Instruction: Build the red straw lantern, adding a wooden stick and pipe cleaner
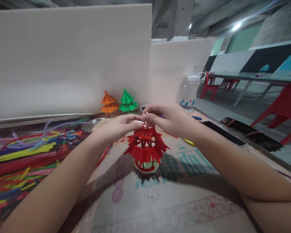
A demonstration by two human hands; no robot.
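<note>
A small red pagoda model (146,149) made of pipe cleaners stands on a cardboard sheet (169,200) in the middle. Both hands meet over its top. My left hand (116,127) reaches in from the left with fingers pinched together at the roof peak. My right hand (166,117) curls over from the right, its fingertips pinched on a thin white stick (146,122) that rises from the model's top. The model's pale base shows under the red fringe.
A heap of coloured pipe cleaners (21,155) covers the left side. An orange paper tree (108,103) and a green paper tree (127,102) stand against the white partition (70,58). A clear plastic jar (190,92) and a dark tray (247,132) sit at right.
</note>
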